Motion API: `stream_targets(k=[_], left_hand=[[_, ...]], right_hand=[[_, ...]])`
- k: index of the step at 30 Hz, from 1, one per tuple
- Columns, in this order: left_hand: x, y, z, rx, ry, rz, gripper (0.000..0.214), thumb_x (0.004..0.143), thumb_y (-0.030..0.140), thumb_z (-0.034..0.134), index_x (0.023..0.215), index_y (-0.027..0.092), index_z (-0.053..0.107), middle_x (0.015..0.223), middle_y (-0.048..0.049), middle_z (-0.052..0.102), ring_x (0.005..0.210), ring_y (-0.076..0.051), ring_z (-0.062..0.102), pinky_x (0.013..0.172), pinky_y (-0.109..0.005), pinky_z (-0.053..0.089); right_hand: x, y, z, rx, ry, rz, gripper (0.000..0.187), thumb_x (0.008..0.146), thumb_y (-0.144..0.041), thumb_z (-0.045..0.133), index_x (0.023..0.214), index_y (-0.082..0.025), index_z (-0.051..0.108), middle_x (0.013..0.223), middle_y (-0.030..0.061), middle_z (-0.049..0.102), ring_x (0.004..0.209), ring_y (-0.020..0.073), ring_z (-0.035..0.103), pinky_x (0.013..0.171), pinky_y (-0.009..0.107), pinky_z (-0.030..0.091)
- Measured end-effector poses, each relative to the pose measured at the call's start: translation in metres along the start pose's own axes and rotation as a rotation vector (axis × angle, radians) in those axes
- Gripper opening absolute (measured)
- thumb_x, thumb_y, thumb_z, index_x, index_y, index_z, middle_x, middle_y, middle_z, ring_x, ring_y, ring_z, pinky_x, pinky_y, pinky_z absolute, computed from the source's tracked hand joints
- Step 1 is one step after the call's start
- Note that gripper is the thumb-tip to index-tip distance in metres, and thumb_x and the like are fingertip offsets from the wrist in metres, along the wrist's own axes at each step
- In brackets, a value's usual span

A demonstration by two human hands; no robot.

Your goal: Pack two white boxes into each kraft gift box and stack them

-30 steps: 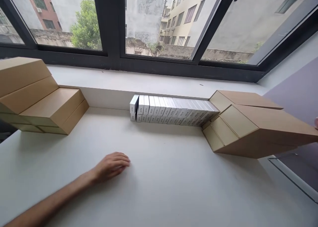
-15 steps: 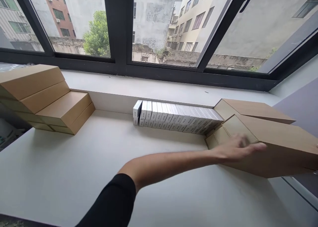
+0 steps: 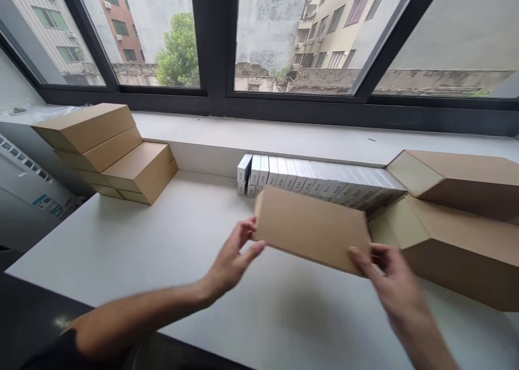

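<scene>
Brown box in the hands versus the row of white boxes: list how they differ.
The brown box is plain kraft cardboard; the white boxes are white with small print. The brown box is one larger piece held off the table by the left hand and right hand; the white boxes are many, slim, standing packed against the ledge. Both are rectangular cartons.

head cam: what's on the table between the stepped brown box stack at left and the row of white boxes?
Nothing. In the head view the white table is bare between the stepped brown box stack and the row of white boxes.
</scene>
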State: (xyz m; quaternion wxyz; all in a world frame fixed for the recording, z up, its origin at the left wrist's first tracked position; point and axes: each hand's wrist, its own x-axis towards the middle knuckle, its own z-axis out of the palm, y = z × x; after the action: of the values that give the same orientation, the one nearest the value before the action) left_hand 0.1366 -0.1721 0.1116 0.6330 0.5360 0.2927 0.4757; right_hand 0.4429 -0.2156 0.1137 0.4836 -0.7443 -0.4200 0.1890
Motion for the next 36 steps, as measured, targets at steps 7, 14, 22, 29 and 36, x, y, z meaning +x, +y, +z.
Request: stream_targets(k=[7, 14, 22, 29, 36], left_hand=[[-0.061, 0.000, -0.121, 0.228, 0.281, -0.315, 0.043, 0.076, 0.051, 0.074, 0.078, 0.020, 0.044, 0.125, -0.0112, 0.062, 0.122, -0.029, 0.055, 0.103, -0.042, 0.042], [-0.091, 0.031, -0.151, 0.175, 0.147, -0.446, 0.035, 0.077, 0.045, 0.074, 0.096, 0.021, 0.057, 0.115, -0.0065, 0.068, 0.109, -0.024, 0.063, 0.094, -0.034, 0.047], [-0.101, 0.033, -0.176, 0.377, 0.190, -0.132, 0.027, 0.091, 0.046, 0.055, 0.096, 0.024, 0.070, 0.139, -0.0091, 0.061, 0.135, -0.031, 0.051, 0.112, -0.048, 0.040], [-0.046, -0.002, -0.191, 0.622, -0.117, 0.389, 0.026, 0.076, 0.039, 0.077, 0.097, 0.025, 0.070, 0.112, -0.0119, 0.075, 0.110, -0.027, 0.070, 0.108, -0.048, 0.046], [0.034, -0.034, -0.171, 0.347, 0.240, 0.293, 0.017, 0.081, 0.035, 0.062, 0.078, 0.018, 0.062, 0.079, -0.0046, 0.070, 0.073, -0.018, 0.064, 0.067, -0.029, 0.051]], right_hand=[[-0.056, -0.041, 0.122, 0.113, -0.544, 0.046, 0.059, 0.069, -0.076, 0.065, 0.067, -0.021, 0.043, 0.064, -0.0013, 0.047, 0.060, 0.0124, 0.043, 0.051, 0.024, 0.037], [-0.094, -0.058, 0.130, 0.249, -0.825, 0.349, 0.054, 0.071, -0.067, 0.070, 0.068, -0.020, 0.044, 0.059, -0.0032, 0.046, 0.050, 0.0104, 0.046, 0.044, 0.024, 0.040], [-0.099, -0.084, 0.100, 0.409, -0.892, 0.541, 0.038, 0.081, -0.058, 0.065, 0.092, -0.023, 0.058, 0.059, -0.0023, 0.051, 0.046, 0.0145, 0.050, 0.031, 0.025, 0.037], [-0.067, -0.075, 0.101, 0.168, -0.883, 0.366, 0.051, 0.083, -0.068, 0.056, 0.077, -0.018, 0.059, 0.049, -0.0005, 0.054, 0.037, 0.0153, 0.050, 0.033, 0.026, 0.037], [0.029, -0.123, 0.110, -0.442, -0.433, -0.569, 0.051, 0.093, -0.063, 0.047, 0.072, -0.020, 0.065, 0.069, 0.0050, 0.069, 0.055, 0.0165, 0.059, 0.059, 0.031, 0.047]])
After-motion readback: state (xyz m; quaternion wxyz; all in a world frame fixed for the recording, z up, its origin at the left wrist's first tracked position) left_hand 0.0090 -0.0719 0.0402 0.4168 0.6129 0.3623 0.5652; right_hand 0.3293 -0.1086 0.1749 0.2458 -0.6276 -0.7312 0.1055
